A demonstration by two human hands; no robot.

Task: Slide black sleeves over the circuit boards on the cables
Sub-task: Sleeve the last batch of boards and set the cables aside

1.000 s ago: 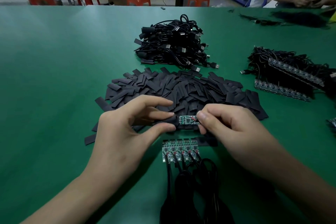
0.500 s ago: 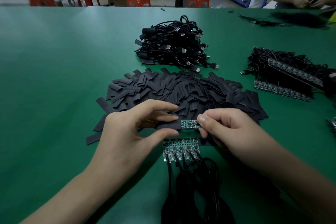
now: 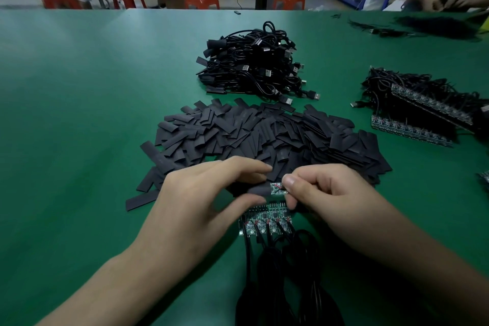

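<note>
My left hand (image 3: 201, 204) pinches a black sleeve (image 3: 258, 190) between thumb and fingers. My right hand (image 3: 325, 193) pinches a small green circuit board (image 3: 277, 189) whose left part sits inside the sleeve; only a short stretch of board shows between the hands. Just below lies a row of several bare circuit boards (image 3: 266, 221) with black cables (image 3: 277, 286) running toward me. A wide pile of loose black sleeves (image 3: 264, 132) lies on the green table behind my hands.
A heap of black USB cables (image 3: 254, 66) sits beyond the sleeves. At the right lie more cabled boards (image 3: 423, 114) in rows. Another person's hands (image 3: 444, 0) work at the far right corner. Red stools (image 3: 201, 0) stand behind the green table (image 3: 79, 114).
The sleeve has slid further right over the board, so less green board shows now. Both hands have stayed close together.
</note>
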